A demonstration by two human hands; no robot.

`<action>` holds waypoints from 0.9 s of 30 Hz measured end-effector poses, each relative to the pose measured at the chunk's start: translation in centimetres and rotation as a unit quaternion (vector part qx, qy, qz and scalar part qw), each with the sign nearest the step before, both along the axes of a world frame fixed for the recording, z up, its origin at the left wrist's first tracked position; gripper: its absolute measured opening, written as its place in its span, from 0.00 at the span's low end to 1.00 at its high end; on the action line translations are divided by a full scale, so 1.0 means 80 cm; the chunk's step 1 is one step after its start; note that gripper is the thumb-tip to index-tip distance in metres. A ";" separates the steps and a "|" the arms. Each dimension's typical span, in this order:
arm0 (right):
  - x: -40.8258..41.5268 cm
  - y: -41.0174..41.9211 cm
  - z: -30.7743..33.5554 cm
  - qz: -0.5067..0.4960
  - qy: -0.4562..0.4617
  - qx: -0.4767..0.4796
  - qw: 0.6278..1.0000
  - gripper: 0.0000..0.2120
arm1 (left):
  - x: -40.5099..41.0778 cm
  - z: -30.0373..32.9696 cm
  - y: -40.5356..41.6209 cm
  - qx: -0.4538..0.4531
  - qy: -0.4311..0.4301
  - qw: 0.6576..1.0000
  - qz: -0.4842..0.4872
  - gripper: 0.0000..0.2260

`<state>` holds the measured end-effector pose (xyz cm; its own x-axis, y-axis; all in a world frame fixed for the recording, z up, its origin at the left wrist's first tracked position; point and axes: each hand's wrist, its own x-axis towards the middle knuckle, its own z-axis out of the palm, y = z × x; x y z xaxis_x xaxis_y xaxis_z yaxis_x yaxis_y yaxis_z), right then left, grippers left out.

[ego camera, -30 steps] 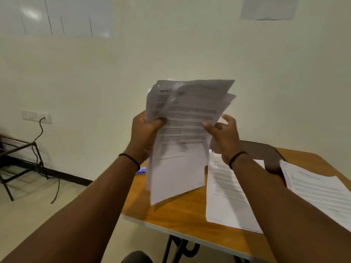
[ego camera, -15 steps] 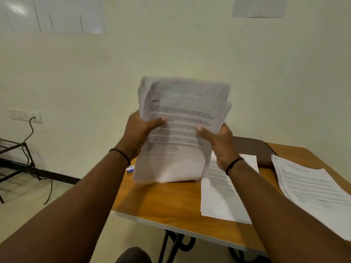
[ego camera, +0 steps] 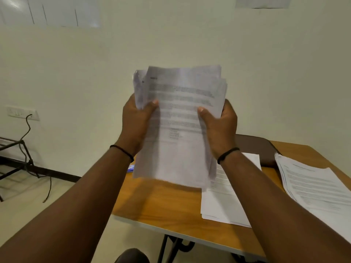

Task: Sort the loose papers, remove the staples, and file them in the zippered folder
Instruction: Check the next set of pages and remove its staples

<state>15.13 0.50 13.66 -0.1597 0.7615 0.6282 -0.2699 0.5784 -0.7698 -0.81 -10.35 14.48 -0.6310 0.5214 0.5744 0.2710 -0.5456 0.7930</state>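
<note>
Both hands [ego camera: 135, 118] [ego camera: 221, 122] gripping paper sheaf [ego camera: 176, 130], wooden table [ego camera: 161, 204] (two stacks), cream wall [ego camera: 190, 35]

Printed lines showed on the held sheaf of papers [ego camera: 178, 114], motion-blurred and illegible; print on the two stacks [ego camera: 226, 202] [ego camera: 315, 188] lying on the table [ego camera: 161, 204] was too small to read; no label or number was legible.

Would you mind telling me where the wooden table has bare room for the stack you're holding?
Bare wood lies on the wooden table, between its front-left edge and the middle white paper pile. Rightward it is crowded: that pile, the dark brown folder and the far-right paper stack.
</note>
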 end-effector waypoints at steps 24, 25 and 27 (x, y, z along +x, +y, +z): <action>0.011 0.006 -0.091 0.105 -0.108 -0.129 0.980 0.14 | -0.026 -0.078 0.013 -0.210 -0.036 0.972 -0.097 0.13; 0.018 0.012 -0.082 0.118 -0.107 -0.115 0.981 0.14 | -0.024 -0.075 0.017 -0.206 -0.035 0.972 -0.109 0.13; 0.035 0.029 -0.061 0.187 -0.110 -0.105 0.971 0.18 | -0.026 -0.067 0.026 -0.189 -0.057 0.971 -0.132 0.13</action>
<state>17.90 2.80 8.80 -0.5618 0.7321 0.3853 -0.2461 0.2967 -0.9227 -2.90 -8.28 9.13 -0.4952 0.8335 0.2451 0.0600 -0.2486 0.9667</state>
